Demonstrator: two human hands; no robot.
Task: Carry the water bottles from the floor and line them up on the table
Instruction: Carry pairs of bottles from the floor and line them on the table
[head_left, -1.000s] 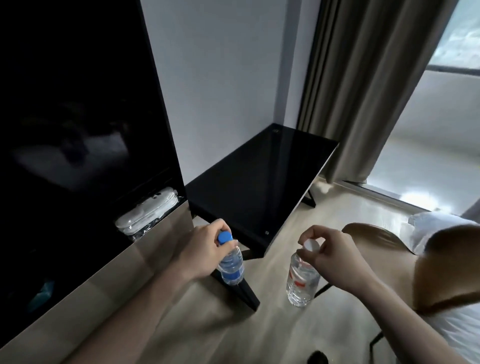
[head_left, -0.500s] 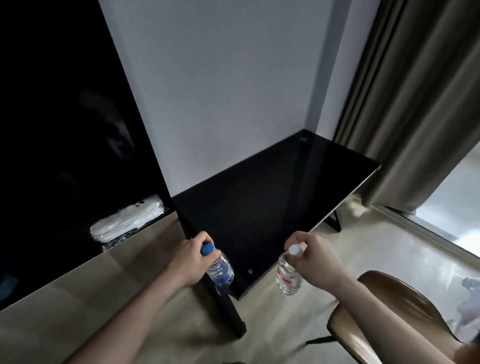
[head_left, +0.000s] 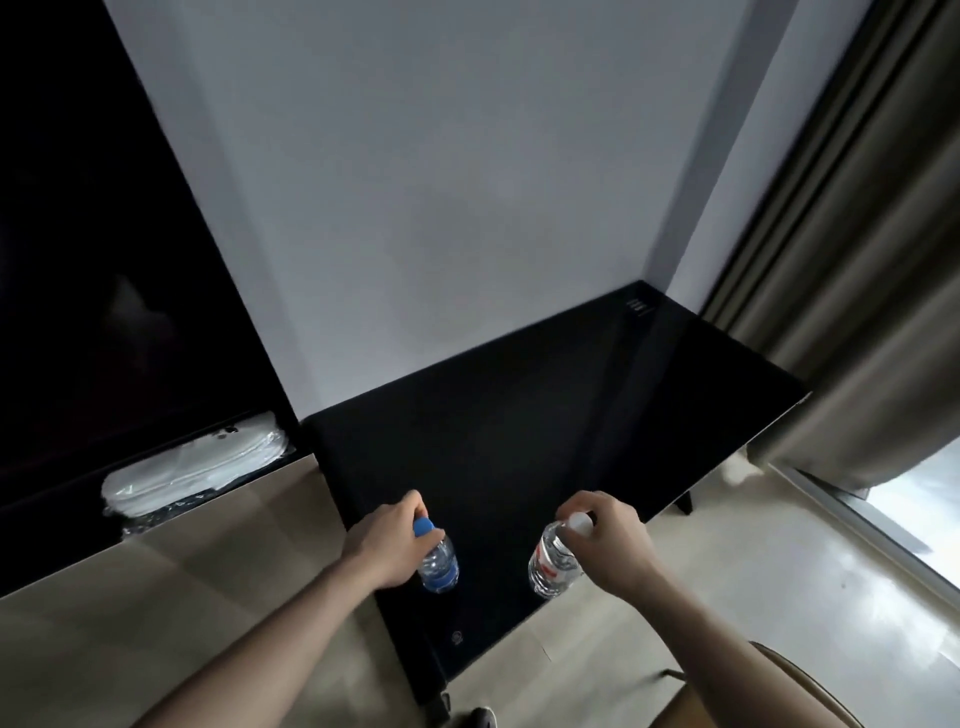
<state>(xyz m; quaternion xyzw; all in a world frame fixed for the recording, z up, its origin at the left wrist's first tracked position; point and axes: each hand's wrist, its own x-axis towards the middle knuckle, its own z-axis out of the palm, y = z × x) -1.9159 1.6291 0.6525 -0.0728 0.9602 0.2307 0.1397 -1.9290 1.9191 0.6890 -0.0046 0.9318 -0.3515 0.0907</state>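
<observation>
Having travelled in from beside the black surface (head_left: 545, 426), the left hand (head_left: 387, 545) gripping a blue-capped bottle (head_left: 438, 561) and the right hand (head_left: 608, 545) pinching a white-capped bottle (head_left: 553, 564) are now lowering both over its near end, nearing placement

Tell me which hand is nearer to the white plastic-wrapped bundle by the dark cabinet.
Left. The left hand, gripping the blue-capped bottle, is nearer to the white plastic-wrapped bundle; the right hand is further right, holding the white-capped bottle.
</observation>
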